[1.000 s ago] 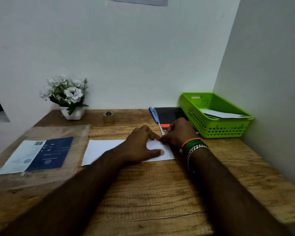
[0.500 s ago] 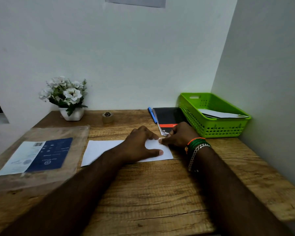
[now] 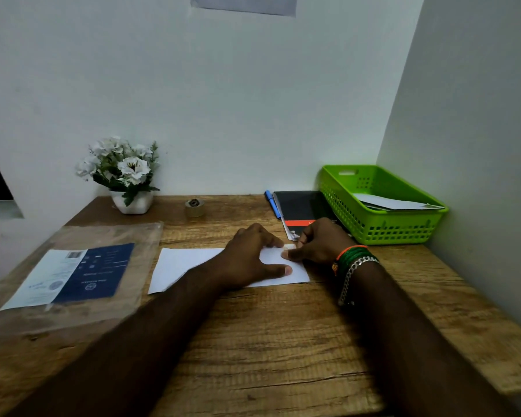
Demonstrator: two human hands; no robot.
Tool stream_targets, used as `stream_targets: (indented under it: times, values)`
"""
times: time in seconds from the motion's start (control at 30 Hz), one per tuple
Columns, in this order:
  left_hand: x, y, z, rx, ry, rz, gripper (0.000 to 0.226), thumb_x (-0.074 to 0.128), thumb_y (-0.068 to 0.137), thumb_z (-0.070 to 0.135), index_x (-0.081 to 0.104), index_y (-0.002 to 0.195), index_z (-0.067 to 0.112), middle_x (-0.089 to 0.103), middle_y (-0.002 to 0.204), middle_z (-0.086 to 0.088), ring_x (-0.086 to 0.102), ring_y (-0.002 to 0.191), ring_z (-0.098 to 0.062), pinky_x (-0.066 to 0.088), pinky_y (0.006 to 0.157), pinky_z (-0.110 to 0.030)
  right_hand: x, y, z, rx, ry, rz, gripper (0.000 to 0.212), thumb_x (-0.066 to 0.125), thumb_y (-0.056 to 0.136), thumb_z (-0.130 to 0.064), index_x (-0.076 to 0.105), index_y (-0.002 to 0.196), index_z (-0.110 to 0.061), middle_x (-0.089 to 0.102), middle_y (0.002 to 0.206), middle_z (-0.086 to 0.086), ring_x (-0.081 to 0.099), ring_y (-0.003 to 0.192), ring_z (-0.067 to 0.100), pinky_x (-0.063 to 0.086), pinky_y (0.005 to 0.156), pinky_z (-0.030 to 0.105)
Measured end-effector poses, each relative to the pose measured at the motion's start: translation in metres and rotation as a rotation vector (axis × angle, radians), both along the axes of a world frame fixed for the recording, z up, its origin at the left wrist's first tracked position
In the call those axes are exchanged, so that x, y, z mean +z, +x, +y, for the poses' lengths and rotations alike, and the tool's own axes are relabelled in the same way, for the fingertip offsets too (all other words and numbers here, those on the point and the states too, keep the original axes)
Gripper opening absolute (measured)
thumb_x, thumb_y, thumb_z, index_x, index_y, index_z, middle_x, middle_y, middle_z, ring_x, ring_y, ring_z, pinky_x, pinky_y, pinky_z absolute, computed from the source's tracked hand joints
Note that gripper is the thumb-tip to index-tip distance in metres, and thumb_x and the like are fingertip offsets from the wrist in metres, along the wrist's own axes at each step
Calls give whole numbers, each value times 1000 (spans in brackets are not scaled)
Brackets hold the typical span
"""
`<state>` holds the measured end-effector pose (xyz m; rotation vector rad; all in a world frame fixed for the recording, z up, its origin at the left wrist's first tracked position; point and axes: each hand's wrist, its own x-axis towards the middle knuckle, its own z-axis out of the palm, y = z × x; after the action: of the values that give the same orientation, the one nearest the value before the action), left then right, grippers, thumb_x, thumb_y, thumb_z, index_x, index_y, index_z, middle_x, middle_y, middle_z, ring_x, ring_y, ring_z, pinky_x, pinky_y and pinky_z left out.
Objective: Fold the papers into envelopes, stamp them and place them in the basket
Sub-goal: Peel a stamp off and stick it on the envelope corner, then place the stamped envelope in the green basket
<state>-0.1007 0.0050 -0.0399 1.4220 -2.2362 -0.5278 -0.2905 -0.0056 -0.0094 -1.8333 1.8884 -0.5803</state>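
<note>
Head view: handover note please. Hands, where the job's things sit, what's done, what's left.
Left hand: fingers flat, pressing the white paper onto the wooden desk.
Right hand: fingers curled, pinching at the paper's far right corner; whether a stamp is under them cannot be told.
Green basket, far right, already holds folded white papers.
Done: some pieces are in the basket.
Left: finish this one and put it in the basket.
</note>
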Motion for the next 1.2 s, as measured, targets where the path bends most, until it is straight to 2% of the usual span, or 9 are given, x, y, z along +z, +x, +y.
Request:
stream_targets:
  times: [0.13,0.3,0.5,0.67,0.77,0.9,1.03,1.1,1.2]
  values:
    - [1,0,1,2,0,-25,63,78,79,58,62,134,33,48,122,10,45,124,-16,44,108,-43,-2,5,1,-42,-59,40,38,89,62,-47,73,68,-13,72,70,3,69,73,20,55,68,34]
    - [1,-2,5,16,-18,-47,61,77,80,58,59,133,34,50,129,4,44,126,-18,42,108,-42,-5,11,4,-107,-100,60,38,81,66,-51,63,62,-18,67,67,-2,66,73,18,41,60,26]
    - [1,-2,6,27,-11,-51,63,76,81,58,59,136,31,50,131,4,44,127,-18,41,110,-43,-8,8,5,-174,-162,55,31,80,68,-43,63,64,-17,69,74,0,66,80,23,44,68,26]
    - [3,-3,6,40,7,-32,63,77,81,56,59,136,31,49,131,5,42,127,-17,41,110,-41,-8,3,0,-90,-109,47,38,84,69,-44,58,59,-20,64,67,-2,65,76,19,47,66,26]
    - [3,-4,7,40,12,-38,63,77,81,56,59,137,31,50,133,5,42,127,-16,41,110,-40,-4,-4,1,-6,-39,34,33,88,68,-39,61,63,-20,64,65,-4,62,68,13,45,59,24]
    - [7,-5,12,56,18,-39,63,76,81,58,59,136,31,50,130,7,43,127,-17,41,107,-37,0,-8,13,61,28,-69,23,90,67,-25,67,68,-18,68,69,-1,64,68,14,55,70,30]
    - [15,-6,36,73,30,-37,67,76,81,60,54,138,33,50,139,10,43,130,-15,40,104,-32,-5,-7,39,-75,-124,-229,14,82,71,-11,69,73,-17,70,74,0,66,75,17,48,64,24]
    - [17,0,54,187,-88,0,66,72,81,65,53,138,38,50,144,12,44,132,-14,41,105,-34,-7,-9,50,-148,-199,-278,13,74,74,-8,67,71,-18,70,72,1,70,77,23,53,67,26]
    - [24,29,79,608,-200,10,54,63,88,65,55,135,39,52,145,4,45,133,-25,42,107,-46,-8,-8,61,-158,-190,-273,10,75,77,-13,67,76,-19,73,79,5,71,83,24,57,78,33]
